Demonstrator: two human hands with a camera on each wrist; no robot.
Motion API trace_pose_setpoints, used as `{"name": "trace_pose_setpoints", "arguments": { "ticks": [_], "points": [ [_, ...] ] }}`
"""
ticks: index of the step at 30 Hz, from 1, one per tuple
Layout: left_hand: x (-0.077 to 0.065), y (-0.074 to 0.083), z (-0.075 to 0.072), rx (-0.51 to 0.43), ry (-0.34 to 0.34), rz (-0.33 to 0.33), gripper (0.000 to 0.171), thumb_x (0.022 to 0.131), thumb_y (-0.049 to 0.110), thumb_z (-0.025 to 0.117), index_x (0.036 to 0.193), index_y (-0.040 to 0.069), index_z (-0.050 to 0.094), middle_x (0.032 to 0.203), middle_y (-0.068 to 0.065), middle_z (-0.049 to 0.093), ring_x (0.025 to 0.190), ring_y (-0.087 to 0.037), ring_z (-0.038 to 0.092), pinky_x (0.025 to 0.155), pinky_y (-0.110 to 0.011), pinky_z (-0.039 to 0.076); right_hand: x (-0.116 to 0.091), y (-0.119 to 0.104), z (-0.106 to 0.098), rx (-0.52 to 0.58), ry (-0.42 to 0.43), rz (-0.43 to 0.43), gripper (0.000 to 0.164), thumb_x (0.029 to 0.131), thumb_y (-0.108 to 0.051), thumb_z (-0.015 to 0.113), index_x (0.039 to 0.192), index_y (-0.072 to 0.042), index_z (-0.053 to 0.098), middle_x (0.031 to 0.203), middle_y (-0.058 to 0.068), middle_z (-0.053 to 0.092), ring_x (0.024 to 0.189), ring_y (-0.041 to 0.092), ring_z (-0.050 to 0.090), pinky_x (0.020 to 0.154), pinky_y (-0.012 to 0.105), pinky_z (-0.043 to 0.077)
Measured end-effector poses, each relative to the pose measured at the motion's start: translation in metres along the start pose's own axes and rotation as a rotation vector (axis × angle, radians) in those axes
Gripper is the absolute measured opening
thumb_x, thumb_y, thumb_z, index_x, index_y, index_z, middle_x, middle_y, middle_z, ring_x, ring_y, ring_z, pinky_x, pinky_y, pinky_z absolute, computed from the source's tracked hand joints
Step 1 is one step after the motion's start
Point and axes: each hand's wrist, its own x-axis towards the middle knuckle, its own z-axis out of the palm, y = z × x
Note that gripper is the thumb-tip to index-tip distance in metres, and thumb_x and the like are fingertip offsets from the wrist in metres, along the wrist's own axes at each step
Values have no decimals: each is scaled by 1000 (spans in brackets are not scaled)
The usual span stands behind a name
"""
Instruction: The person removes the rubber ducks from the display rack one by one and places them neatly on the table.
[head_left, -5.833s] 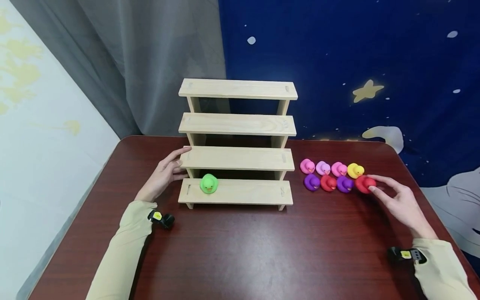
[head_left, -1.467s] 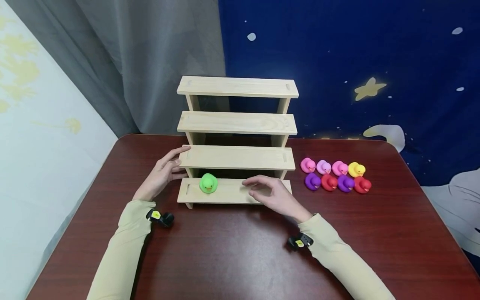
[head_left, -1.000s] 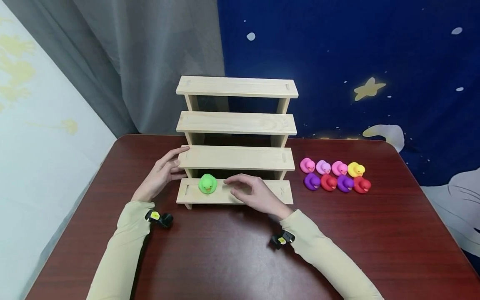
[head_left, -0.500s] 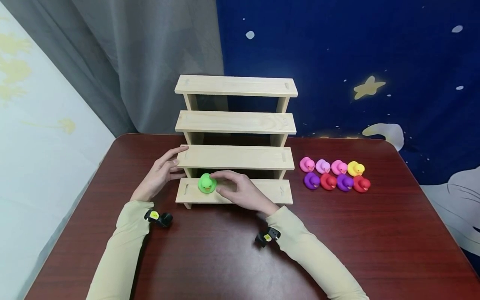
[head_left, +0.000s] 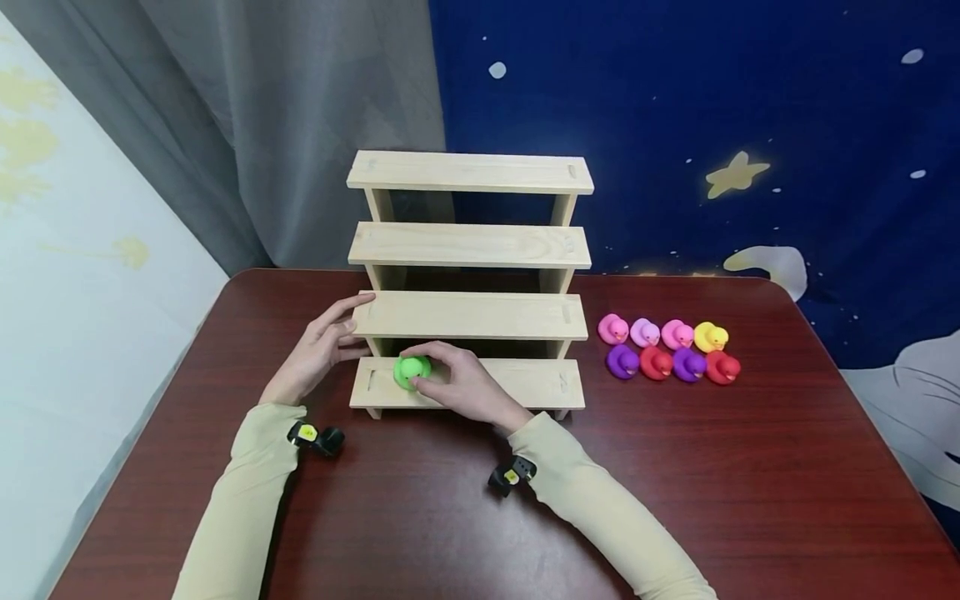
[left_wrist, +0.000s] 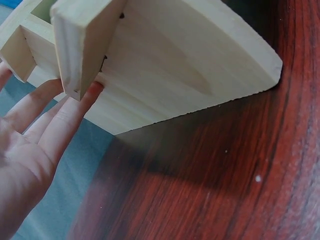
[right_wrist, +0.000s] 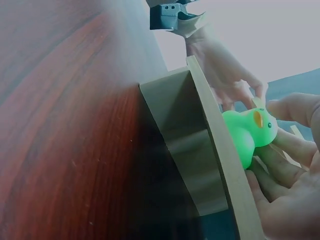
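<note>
A stepped wooden shelf (head_left: 468, 315) stands on the dark red table, seen whole in the head view. On the left part of its lowest step sits a green rubber duck (head_left: 406, 370). My right hand (head_left: 468, 387) has its thumb and fingers around this duck and pinches it; the right wrist view shows the duck (right_wrist: 245, 137) between them, still at the step. My left hand (head_left: 315, 354) touches the left end of the second step from the bottom. Its fingers (left_wrist: 65, 120) are nearly straight against the wood in the left wrist view.
Right of the shelf, small rubber ducks stand in two rows: pink (head_left: 613, 329), lilac (head_left: 644, 332), another pink and yellow (head_left: 710, 337) behind, purple (head_left: 622, 362) and red (head_left: 656, 364) alternating in front. Grey and blue curtains (head_left: 637, 125) hang behind the table (head_left: 420, 517).
My right hand left the red duck at the front row's right end, moved left over the lowest step, and its fingers closed around the green duck. My left hand has stayed at the shelf.
</note>
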Motion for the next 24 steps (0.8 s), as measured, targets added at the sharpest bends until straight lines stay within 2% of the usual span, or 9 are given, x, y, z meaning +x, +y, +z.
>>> {"name": "trace_pose_setpoints", "arguments": {
  "ticks": [9,24],
  "points": [
    [1,-1,0,1,7,5,43,104,16,39,147,13,41,150,-8,28,113,-19,57,85,-35,53,-7,0,-1,27,7,37,29,88,-11,71,118,-11,68,114,-3,65,108,10,55,98,31,40],
    [1,-2,0,-3,9,3,43,104,18,41,147,14,40,149,-9,30,115,-19,55,86,-37,52,-24,-4,-18,104,37,105,29,88,-18,73,117,-17,70,113,-10,64,111,8,53,101,36,36]
  ]
}}
